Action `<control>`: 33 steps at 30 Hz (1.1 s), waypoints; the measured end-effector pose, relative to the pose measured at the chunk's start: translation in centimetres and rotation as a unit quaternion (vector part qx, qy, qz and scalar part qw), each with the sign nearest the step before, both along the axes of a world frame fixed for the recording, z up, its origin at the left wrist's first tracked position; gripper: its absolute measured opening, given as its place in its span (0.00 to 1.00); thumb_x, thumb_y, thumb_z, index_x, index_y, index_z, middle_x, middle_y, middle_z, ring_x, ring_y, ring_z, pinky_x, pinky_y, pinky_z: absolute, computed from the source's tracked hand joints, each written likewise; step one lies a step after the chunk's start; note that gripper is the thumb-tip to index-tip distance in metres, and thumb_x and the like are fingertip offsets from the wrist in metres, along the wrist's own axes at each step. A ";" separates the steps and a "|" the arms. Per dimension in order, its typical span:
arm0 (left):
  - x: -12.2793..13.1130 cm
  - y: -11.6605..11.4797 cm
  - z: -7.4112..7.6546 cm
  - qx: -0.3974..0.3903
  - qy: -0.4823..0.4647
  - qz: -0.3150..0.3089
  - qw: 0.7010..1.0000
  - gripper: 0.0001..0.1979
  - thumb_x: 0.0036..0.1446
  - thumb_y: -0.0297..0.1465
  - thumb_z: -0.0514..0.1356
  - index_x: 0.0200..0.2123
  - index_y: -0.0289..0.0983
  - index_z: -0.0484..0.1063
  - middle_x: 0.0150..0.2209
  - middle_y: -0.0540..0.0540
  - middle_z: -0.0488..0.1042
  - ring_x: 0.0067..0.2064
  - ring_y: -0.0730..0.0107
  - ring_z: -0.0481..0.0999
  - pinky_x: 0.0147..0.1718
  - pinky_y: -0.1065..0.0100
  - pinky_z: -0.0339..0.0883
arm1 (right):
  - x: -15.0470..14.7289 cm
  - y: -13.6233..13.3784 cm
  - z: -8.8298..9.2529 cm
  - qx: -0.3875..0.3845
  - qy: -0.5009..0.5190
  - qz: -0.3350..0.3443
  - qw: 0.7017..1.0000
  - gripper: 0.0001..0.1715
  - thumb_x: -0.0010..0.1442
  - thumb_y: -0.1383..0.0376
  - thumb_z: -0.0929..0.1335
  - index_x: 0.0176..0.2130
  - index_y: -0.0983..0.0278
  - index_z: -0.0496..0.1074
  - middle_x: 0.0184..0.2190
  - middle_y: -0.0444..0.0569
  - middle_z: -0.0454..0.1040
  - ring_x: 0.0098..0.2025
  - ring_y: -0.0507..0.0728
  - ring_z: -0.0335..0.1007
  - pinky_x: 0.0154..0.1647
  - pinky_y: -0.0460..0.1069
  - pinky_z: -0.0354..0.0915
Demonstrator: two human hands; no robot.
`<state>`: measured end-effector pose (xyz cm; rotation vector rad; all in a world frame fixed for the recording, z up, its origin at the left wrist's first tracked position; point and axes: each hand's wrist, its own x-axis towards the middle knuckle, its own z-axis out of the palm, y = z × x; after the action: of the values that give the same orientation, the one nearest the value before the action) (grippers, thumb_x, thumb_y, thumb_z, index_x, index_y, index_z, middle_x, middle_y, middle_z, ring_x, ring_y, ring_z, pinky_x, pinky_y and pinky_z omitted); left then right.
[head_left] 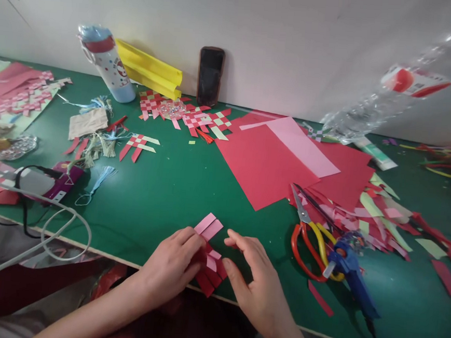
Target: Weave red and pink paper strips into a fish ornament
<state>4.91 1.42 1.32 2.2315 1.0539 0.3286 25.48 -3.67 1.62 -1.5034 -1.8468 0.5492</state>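
So the person's got a little woven paper piece going, red and pink strips crossed over each other, sitting right at the near edge of the green worktop. The left hand is closed down on the left side of the weave, fingers curled over the red strips and pinning them flat. The right hand is just to the right of the weave, fingers loosely open and holding nothing, fingertips hovering near its right edge, though whether they actually touch it is hard to tell. Two pink strip ends stick out past the far side of the weave. If the step here is tucking or snugging a strip, the trick is probably keeping that left hand firm so the crossings don't slide, then nudging one strip at a time with the right fingertips, pushing it tight against its neighbour before folding anything. Pulling too hard would likely tear or buckle paper this thin. Also worth shifting the weave a bit further from the edge, since part of it hangs close to the lip. Off to the right of the weave lie scissors with red and yellow handles and a blue glue gun, and beyond those, big red and pink paper sheets. Finished woven pieces sit well behind the weave, near the wall.
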 end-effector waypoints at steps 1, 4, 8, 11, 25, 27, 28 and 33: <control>0.0 0.0 0.0 0.001 0.002 0.000 1.000 0.12 0.54 0.20 0.54 0.41 0.39 0.64 0.40 0.46 0.69 0.41 0.64 0.71 0.42 0.61 0.70 | 0.0 0.0 -0.1 0.010 -0.021 0.005 1.000 0.21 0.65 0.69 0.64 0.57 0.60 0.64 0.45 0.51 0.75 0.48 0.57 0.70 0.48 0.54 0.71; -0.1 0.0 -0.1 0.001 0.002 -0.005 1.000 0.11 0.55 0.20 0.54 0.41 0.39 0.65 0.40 0.46 0.69 0.41 0.65 0.71 0.42 0.62 0.70 | -0.5 -0.2 -0.3 0.037 -0.105 0.000 0.994 0.14 0.65 0.68 0.64 0.51 0.62 0.70 0.45 0.52 0.75 0.49 0.61 0.67 0.50 0.59 0.67; -0.1 -0.1 -0.3 0.005 0.004 0.005 1.000 0.15 0.54 0.21 0.55 0.45 0.40 0.63 0.41 0.46 0.70 0.42 0.63 0.72 0.43 0.61 0.70 | -1.3 -0.8 -0.3 0.021 -0.159 -0.027 0.987 0.12 0.65 0.63 0.65 0.46 0.61 0.74 0.47 0.53 0.76 0.50 0.64 0.65 0.47 0.60 0.64; -0.1 -0.2 -0.2 0.006 0.008 0.022 1.000 0.18 0.54 0.21 0.56 0.48 0.40 0.62 0.41 0.46 0.70 0.42 0.63 0.72 0.43 0.60 0.70 | -1.5 -1.2 -0.3 0.015 -0.145 -0.028 0.989 0.12 0.65 0.63 0.64 0.46 0.59 0.74 0.47 0.52 0.76 0.50 0.63 0.65 0.47 0.59 0.62; 0.0 0.0 0.3 0.029 0.024 -0.008 0.999 0.26 0.50 0.17 0.53 0.53 0.39 0.61 0.45 0.44 0.70 0.45 0.62 0.72 0.46 0.59 0.71 | -1.1 -1.0 0.6 0.064 -0.112 -0.006 0.992 0.16 0.64 0.73 0.63 0.48 0.59 0.72 0.50 0.52 0.71 0.53 0.61 0.63 0.52 0.58 0.65; 0.0 0.0 0.5 0.023 0.017 -0.010 1.000 0.21 0.54 0.19 0.54 0.51 0.40 0.63 0.45 0.45 0.70 0.45 0.63 0.72 0.46 0.60 0.70 | 0.7 -1.5 1.6 0.108 -0.118 -0.035 0.987 0.17 0.63 0.72 0.65 0.50 0.59 0.71 0.48 0.52 0.72 0.53 0.61 0.64 0.53 0.58 0.65; 0.0 0.0 0.5 0.021 0.013 -0.013 1.000 0.18 0.57 0.20 0.54 0.50 0.40 0.64 0.45 0.45 0.70 0.45 0.63 0.72 0.46 0.60 0.70 | 2.0 -1.8 2.1 0.136 -0.130 -0.074 0.979 0.17 0.63 0.71 0.65 0.51 0.58 0.71 0.47 0.53 0.72 0.52 0.61 0.65 0.53 0.59 0.65; -0.3 0.1 0.1 0.006 -0.008 -0.020 1.000 0.14 0.62 0.25 0.53 0.50 0.41 0.65 0.44 0.44 0.71 0.44 0.63 0.72 0.45 0.60 0.70 | 9.6 -3.6 2.6 0.142 -0.276 -0.321 0.895 0.22 0.65 0.58 0.65 0.54 0.65 0.70 0.49 0.62 0.73 0.51 0.69 0.69 0.55 0.66 0.60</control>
<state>4.60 1.51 1.45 2.2540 0.9995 0.3350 35.11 -7.26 4.22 -2.0450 -1.5567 -0.4916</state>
